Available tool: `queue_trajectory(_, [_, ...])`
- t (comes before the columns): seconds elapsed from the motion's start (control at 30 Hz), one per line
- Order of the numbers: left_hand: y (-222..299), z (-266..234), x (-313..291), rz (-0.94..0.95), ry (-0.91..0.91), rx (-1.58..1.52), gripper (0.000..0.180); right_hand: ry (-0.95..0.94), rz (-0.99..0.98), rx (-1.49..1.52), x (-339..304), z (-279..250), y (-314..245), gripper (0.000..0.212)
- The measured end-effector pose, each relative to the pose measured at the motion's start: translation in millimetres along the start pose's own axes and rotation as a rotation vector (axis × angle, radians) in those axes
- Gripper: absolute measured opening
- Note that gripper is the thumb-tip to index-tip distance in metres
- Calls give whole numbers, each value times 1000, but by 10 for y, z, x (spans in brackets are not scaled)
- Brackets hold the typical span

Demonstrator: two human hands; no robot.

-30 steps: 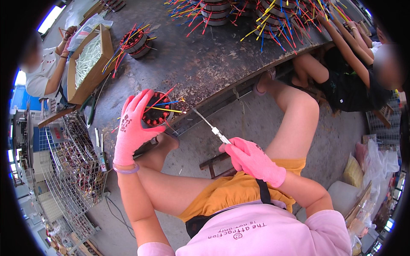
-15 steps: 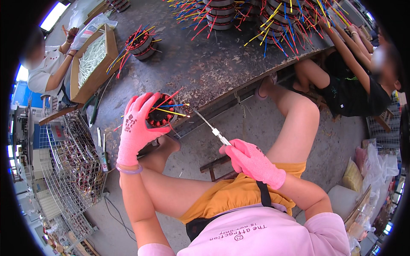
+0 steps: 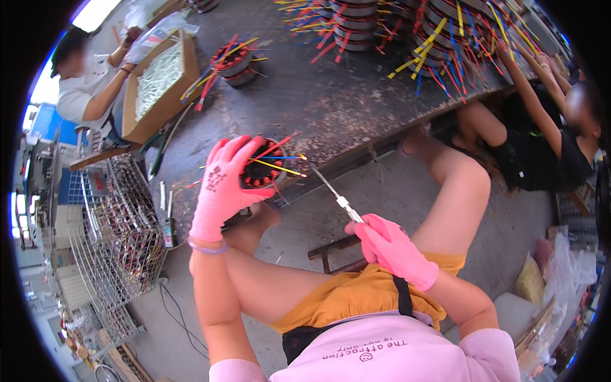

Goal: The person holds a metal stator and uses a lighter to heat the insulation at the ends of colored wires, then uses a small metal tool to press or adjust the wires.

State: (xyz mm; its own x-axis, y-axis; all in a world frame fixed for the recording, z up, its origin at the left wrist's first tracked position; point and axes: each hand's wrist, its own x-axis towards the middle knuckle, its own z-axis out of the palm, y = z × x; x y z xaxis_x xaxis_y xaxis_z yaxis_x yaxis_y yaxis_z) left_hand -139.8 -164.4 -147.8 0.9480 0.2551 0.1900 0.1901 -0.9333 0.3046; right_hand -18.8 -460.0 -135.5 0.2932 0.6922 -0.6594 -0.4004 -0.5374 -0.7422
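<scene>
At the near edge of the workbench, my left hand [image 3: 223, 191], in a pink glove, wraps round a motor stator [image 3: 258, 175]. The stator has a dark ring and red coil ends. Red, blue and yellow leads [image 3: 284, 164] stick out of it to the right, and the blue and yellow ends look bare and shiny. My right hand [image 3: 396, 249], gloved alike, is closed round the handle of a slim tool [image 3: 342, 202] with a long thin metal shaft and a pale collar. The shaft's tip sits just right of the lead ends, apparently apart from them. My right palm hides most of the handle.
Another stator [image 3: 237, 63] stands farther back on the workbench [image 3: 254, 105]. Stacked stators [image 3: 356, 28] bristle with leads at the far right. A cardboard box [image 3: 188, 60] holds white sticks, with a person beside it. Another person sits at right. A wire basket [image 3: 127, 235] stands at left.
The whole view has shifted, so the scene lies a little farther right and lower. My hands keep their grip on the stator and the tool, with the tip still near the lead ends.
</scene>
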Motion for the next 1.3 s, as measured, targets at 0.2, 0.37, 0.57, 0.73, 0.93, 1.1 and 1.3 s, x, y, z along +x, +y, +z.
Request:
queue_trajectory(0.2, [-12, 33, -8, -11, 7, -10, 84, 19, -55, 38, 13, -19, 105, 32])
queue_trajectory(0.37, [-33, 55, -20, 5, 19, -25, 86, 35, -49, 9, -12, -17, 72, 33])
queue_trajectory(0.57, [-35, 41, -49, 6, 16, -26, 86, 33, -58, -8, -9, 10, 98, 34])
queue_trajectory(0.73, [17, 25, -8, 9, 15, -16, 84, 31, -6, 30, -60, -18, 83, 31])
queue_trajectory(0.93, [63, -19, -9, -11, 16, -40, 81, 31, -95, 71, -24, 42, 142, 29])
queue_trajectory(1.1, [98, 42, 44, -23, 0, -71, 84, 62, -137, 69, -86, -6, 147, 27])
queue_trajectory(1.3, [109, 50, 14, 2, 10, -75, 85, 60, -246, 76, 1, 17, 305, 33])
